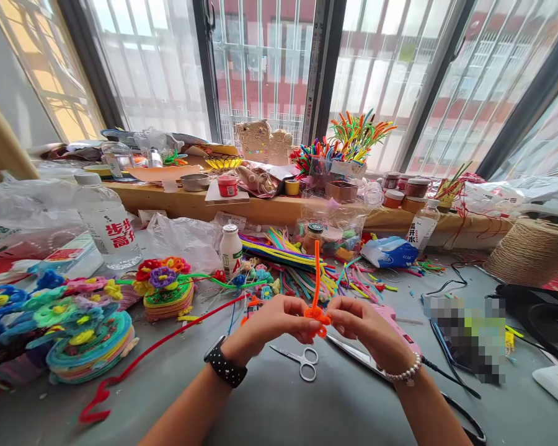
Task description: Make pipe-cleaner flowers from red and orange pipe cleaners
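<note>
An orange pipe cleaner (pixel 317 272) is bent into small loops at its lower end, and its straight length sticks upright. My left hand (pixel 286 319) pinches the looped part from the left, between thumb and fingers. From the right, my right hand (pixel 360 325) has its thumb and fingertips closed on the same loops. Both hands are held above the grey table. Just below them lie small silver scissors (pixel 307 362), slightly spread. A larger pair of scissors (pixel 353 352) is partly covered by my right hand and wrist.
A pile of colourful pipe cleaners (pixel 302 266) spreads behind my hands. Pipe-cleaner flowers (pixel 81 319) stand at left, near a water bottle (pixel 106 223). A red pipe cleaner (pixel 149 350) trails leftward. At right are a pink glue gun (pixel 390 319), a phone (pixel 465 337) and a twine spool (pixel 530 251).
</note>
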### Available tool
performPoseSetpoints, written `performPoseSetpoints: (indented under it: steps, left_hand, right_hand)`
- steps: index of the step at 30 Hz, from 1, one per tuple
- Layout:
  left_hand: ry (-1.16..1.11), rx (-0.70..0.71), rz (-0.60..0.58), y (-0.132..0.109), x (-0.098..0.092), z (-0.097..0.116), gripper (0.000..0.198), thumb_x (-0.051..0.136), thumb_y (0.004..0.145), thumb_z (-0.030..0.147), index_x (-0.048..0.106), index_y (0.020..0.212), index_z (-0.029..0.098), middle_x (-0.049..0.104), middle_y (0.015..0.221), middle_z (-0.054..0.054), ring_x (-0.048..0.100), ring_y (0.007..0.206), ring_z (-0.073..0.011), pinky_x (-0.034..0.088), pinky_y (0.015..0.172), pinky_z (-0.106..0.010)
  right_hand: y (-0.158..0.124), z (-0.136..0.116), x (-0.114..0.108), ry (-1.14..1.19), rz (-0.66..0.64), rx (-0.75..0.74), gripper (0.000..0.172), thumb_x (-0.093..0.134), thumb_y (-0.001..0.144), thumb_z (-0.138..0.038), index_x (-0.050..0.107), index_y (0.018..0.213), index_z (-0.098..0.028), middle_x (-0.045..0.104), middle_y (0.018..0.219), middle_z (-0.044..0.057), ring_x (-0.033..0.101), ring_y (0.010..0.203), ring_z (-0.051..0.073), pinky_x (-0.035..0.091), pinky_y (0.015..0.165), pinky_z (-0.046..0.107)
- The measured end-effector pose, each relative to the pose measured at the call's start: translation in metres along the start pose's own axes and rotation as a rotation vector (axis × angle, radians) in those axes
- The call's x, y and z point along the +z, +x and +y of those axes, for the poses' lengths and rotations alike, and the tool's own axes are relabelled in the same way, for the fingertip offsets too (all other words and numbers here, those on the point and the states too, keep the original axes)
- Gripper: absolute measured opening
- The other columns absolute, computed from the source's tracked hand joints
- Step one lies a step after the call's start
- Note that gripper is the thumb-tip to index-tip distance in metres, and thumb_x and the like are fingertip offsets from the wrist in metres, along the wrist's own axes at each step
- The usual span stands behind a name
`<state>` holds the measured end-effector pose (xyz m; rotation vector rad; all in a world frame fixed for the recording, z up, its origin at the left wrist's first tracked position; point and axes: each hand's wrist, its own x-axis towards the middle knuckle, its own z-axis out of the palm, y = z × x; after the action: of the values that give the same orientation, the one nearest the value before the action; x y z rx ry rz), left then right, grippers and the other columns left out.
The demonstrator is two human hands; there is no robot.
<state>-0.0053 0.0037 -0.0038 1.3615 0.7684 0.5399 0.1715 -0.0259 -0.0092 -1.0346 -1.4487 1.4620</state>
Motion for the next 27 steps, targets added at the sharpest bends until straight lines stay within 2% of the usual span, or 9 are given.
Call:
performPoseSetpoints:
  steps: [10,13,17,22,27]
  left_hand:
    - [-0.043,-0.021,-0.035,-0.002,0.002,0.001,0.021,0.063,0.059,0.031,0.058,0.064,0.012,0.06,0.061,-0.001,0.054,0.054,-0.0108,0.042,0.058,-0.024]
    - [-0.024,0.003,0.021,0.0,0.004,0.001,0.022,0.065,0.058,0.031,0.057,0.063,0.012,0.059,0.057,0.0,0.054,0.054,-0.0116,0.042,0.057,-0.025]
    - [0.065,0.088,0.159,0.004,0.006,-0.001,0.022,0.064,0.058,0.032,0.057,0.061,0.011,0.059,0.056,-0.001,0.054,0.055,-0.0126,0.042,0.058,-0.025]
    - [0.129,0.214,0.239,0.007,0.01,-0.005,0.021,0.06,0.063,0.033,0.058,0.064,0.012,0.061,0.063,-0.004,0.057,0.063,-0.0155,0.044,0.06,-0.026]
    - [0.124,0.246,0.252,0.007,0.012,-0.005,0.019,0.06,0.063,0.03,0.058,0.063,0.011,0.058,0.061,-0.003,0.056,0.061,-0.0144,0.044,0.058,-0.025]
  right_hand:
    - [0.001,0.007,0.005,0.079,-0.072,-0.001,0.021,0.059,0.069,-0.031,0.054,0.062,-0.013,0.042,0.055,-0.003,0.025,0.049,0.006,0.015,0.045,0.022]
    - [0.002,0.005,0.009,0.135,0.003,0.042,0.023,0.058,0.07,-0.032,0.053,0.059,-0.013,0.037,0.052,-0.005,0.024,0.048,0.006,0.015,0.044,0.022]
    - [0.005,0.009,0.016,0.312,0.114,0.119,0.021,0.058,0.07,-0.032,0.056,0.06,-0.014,0.033,0.052,-0.005,0.018,0.046,0.005,0.015,0.042,0.02]
    - [0.009,0.016,0.018,0.53,0.115,0.178,0.016,0.062,0.067,-0.03,0.061,0.064,-0.014,0.028,0.051,-0.007,0.013,0.045,0.005,0.014,0.039,0.018]
    - [0.01,0.019,0.018,0.633,0.081,0.195,0.018,0.066,0.063,-0.03,0.061,0.061,-0.013,0.027,0.049,-0.007,0.011,0.044,0.005,0.013,0.037,0.018]
